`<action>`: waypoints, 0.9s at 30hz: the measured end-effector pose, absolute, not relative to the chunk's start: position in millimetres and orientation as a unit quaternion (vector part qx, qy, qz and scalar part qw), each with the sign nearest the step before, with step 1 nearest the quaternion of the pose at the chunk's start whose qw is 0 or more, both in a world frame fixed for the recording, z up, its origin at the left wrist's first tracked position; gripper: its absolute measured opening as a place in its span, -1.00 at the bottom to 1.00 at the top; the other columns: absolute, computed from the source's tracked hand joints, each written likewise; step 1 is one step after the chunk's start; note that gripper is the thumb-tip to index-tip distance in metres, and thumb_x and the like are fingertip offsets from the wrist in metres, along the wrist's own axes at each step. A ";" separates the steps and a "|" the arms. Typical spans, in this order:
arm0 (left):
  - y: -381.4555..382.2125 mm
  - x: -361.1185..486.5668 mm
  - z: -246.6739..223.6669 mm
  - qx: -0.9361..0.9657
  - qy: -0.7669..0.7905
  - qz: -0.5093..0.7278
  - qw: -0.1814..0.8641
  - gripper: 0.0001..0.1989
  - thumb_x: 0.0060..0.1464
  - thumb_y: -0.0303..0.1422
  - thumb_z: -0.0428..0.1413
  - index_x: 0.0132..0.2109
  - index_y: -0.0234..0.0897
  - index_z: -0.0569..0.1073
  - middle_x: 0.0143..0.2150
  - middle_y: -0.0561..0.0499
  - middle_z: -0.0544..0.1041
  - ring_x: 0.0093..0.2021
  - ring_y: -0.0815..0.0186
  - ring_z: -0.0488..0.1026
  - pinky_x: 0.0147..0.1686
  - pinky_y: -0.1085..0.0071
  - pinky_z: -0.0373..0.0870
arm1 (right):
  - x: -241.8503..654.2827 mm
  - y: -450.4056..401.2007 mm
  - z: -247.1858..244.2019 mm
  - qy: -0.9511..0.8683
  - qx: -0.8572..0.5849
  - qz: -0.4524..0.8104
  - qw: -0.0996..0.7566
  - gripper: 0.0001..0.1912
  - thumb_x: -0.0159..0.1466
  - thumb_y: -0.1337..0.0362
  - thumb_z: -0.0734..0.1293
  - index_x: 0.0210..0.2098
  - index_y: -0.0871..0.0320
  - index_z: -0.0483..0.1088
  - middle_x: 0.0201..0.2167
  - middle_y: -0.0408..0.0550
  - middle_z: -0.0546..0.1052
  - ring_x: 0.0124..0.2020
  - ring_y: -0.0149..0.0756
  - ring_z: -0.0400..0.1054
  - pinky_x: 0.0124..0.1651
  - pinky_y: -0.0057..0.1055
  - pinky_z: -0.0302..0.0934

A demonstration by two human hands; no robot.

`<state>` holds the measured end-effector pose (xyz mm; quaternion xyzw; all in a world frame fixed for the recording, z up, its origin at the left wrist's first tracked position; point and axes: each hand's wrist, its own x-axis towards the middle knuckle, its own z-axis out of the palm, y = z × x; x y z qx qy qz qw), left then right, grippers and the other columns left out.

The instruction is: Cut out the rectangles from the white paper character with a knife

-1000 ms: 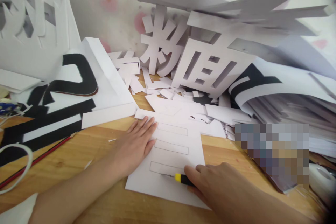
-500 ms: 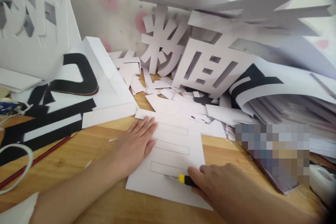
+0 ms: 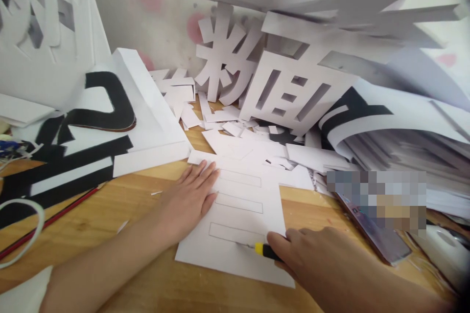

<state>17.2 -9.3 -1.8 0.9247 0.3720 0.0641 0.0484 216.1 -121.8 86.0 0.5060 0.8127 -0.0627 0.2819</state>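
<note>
On the wooden tabletop [image 3: 147, 279] lies a white sheet [image 3: 235, 265]. The left hand [image 3: 193, 200] rests flat on it, fingers [image 3: 206, 175] a bit apart. The right hand [image 3: 306, 257] is curled around a yellow-and-black cutter [image 3: 259, 248], hiding its back end; the thin blade [image 3: 247, 245] looks blurry.

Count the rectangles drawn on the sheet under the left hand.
3: far rectangle, middle rectangle, and near rectangle by the knife. The left hand could hide others.

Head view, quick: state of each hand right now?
Left hand: open, fingers extended, laid on the flat white rectangle-marked sheet.
Right hand: closed, holding the yellow-and-black thin-bladed cutter.
</note>
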 end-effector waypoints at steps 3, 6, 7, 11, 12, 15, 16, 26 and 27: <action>-9.3 17.6 -0.6 0.925 0.372 0.062 0.051 -0.50 0.28 -0.21 -0.28 0.25 -0.36 0.13 0.31 -0.07 0.06 0.31 0.17 -0.07 0.23 0.15 -0.04 | 217.2 -123.0 84.8 0.818 0.506 -0.048 0.270 -0.60 -0.09 0.60 0.28 -0.32 0.06 0.28 -0.53 -0.17 0.48 -0.59 -0.26 0.39 -0.66 -0.35 -0.23; -10.0 18.7 1.4 0.923 0.379 0.040 0.047 -0.49 0.28 -0.22 -0.27 0.26 -0.39 0.12 0.31 -0.07 0.04 0.31 0.16 -0.07 0.23 0.14 -0.04 | 219.1 -124.2 82.9 0.818 0.502 -0.051 0.275 -0.59 -0.09 0.61 0.28 -0.30 0.07 0.29 -0.51 -0.15 0.49 -0.57 -0.26 0.40 -0.65 -0.37 -0.15; -10.3 19.0 2.1 0.923 0.380 0.035 0.046 -0.49 0.28 -0.22 -0.27 0.26 -0.40 0.11 0.31 -0.07 0.04 0.31 0.16 -0.08 0.23 0.14 -0.04 | 219.9 -124.5 82.3 0.818 0.501 -0.055 0.277 -0.58 -0.09 0.61 0.29 -0.29 0.07 0.30 -0.50 -0.14 0.49 -0.56 -0.25 0.40 -0.65 -0.37 -0.12; -10.6 19.2 3.4 0.923 0.379 0.041 0.049 -0.49 0.27 -0.22 -0.26 0.25 -0.40 0.12 0.31 -0.07 0.05 0.31 0.16 -0.07 0.23 0.13 -0.04 | 223.5 -125.4 80.1 0.816 0.504 -0.071 0.273 -0.58 -0.09 0.61 0.30 -0.27 0.10 0.31 -0.51 -0.13 0.49 -0.57 -0.21 0.40 -0.65 -0.37 -0.09; -10.4 19.0 3.0 0.923 0.378 0.047 0.052 -0.50 0.27 -0.22 -0.27 0.25 -0.40 0.13 0.31 -0.08 0.06 0.31 0.16 -0.07 0.23 0.13 -0.03 | 224.3 -125.5 79.7 0.817 0.505 -0.073 0.269 -0.59 -0.09 0.61 0.30 -0.28 0.10 0.31 -0.52 -0.13 0.48 -0.58 -0.20 0.40 -0.65 -0.37 -0.09; -9.8 18.3 0.7 0.922 0.377 0.057 0.061 -0.50 0.28 -0.22 -0.27 0.25 -0.39 0.14 0.30 -0.09 0.07 0.31 0.16 -0.07 0.23 0.13 -0.04 | 225.7 -125.9 80.1 0.818 0.511 -0.075 0.253 -0.61 -0.09 0.61 0.29 -0.32 0.09 0.30 -0.54 -0.14 0.47 -0.59 -0.20 0.40 -0.66 -0.37 -0.14; -9.6 18.1 -0.3 0.922 0.378 0.060 0.060 -0.50 0.28 -0.22 -0.27 0.25 -0.39 0.14 0.31 -0.09 0.07 0.31 0.16 -0.07 0.23 0.13 -0.04 | 225.8 -125.9 80.8 0.817 0.514 -0.076 0.251 -0.61 -0.09 0.61 0.29 -0.33 0.08 0.30 -0.55 -0.14 0.47 -0.59 -0.21 0.40 -0.66 -0.36 -0.15; -8.9 17.7 -2.4 0.924 0.374 0.062 0.045 -0.50 0.28 -0.20 -0.29 0.25 -0.35 0.14 0.30 -0.06 0.07 0.31 0.18 -0.06 0.23 0.17 -0.05 | 226.3 -122.4 90.7 0.800 0.503 -0.087 0.316 -0.59 -0.10 0.61 0.30 -0.29 0.09 0.31 -0.50 -0.12 0.49 -0.57 -0.23 0.41 -0.65 -0.39 -0.09; -8.8 17.6 -2.1 0.925 0.373 0.060 0.048 -0.50 0.28 -0.20 -0.28 0.25 -0.36 0.14 0.30 -0.06 0.07 0.31 0.18 -0.06 0.23 0.17 -0.05 | 227.0 -122.7 90.7 0.803 0.500 -0.085 0.313 -0.58 -0.10 0.61 0.30 -0.28 0.09 0.32 -0.51 -0.12 0.49 -0.57 -0.23 0.41 -0.65 -0.39 -0.08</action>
